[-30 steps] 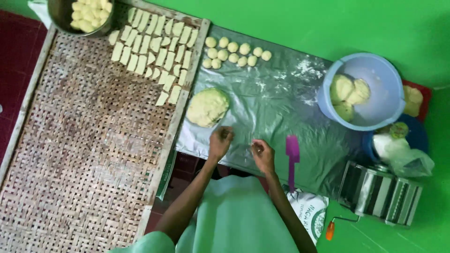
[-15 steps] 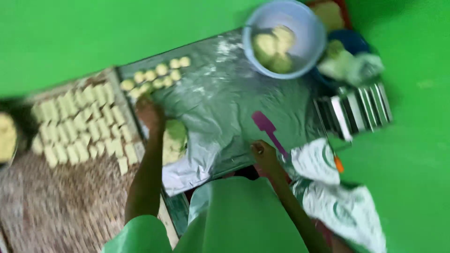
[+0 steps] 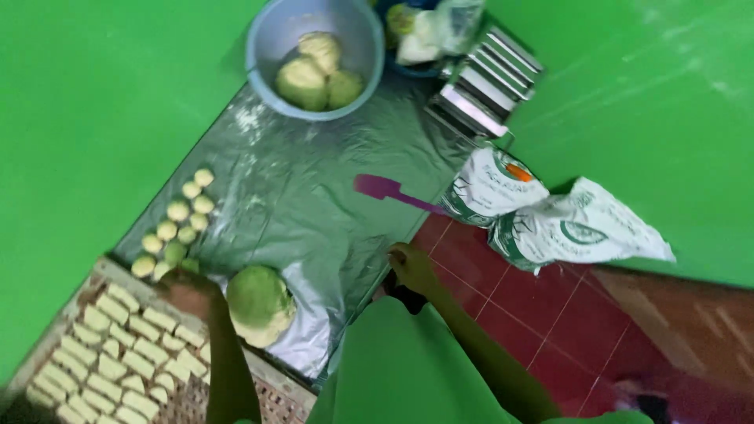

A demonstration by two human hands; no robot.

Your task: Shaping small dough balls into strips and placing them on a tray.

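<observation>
My left hand (image 3: 188, 289) rests at the corner of the woven tray (image 3: 228, 396), touching the side of a large round lump of pale dough (image 3: 259, 302). Its fingers are blurred. My right hand (image 3: 411, 265) is curled near the edge of the clear plastic sheet (image 3: 306, 196), close to my green-clothed lap, with nothing visible in it. Several small dough balls (image 3: 177, 229) lie in a cluster beyond my left hand. Rows of cut dough pieces (image 3: 118, 353) cover the tray.
A purple spatula (image 3: 389, 190) lies on the sheet. A blue basin (image 3: 259, 39) with dough lumps stands at the far end. A metal roller machine (image 3: 483, 82) and white printed sacks (image 3: 550, 216) are to the right, on red floor tiles (image 3: 550, 314).
The view has swung round and tilted. My left hand moved from the sheet over to the tray corner beside the dough lump. My right hand drew back toward my lap.
</observation>
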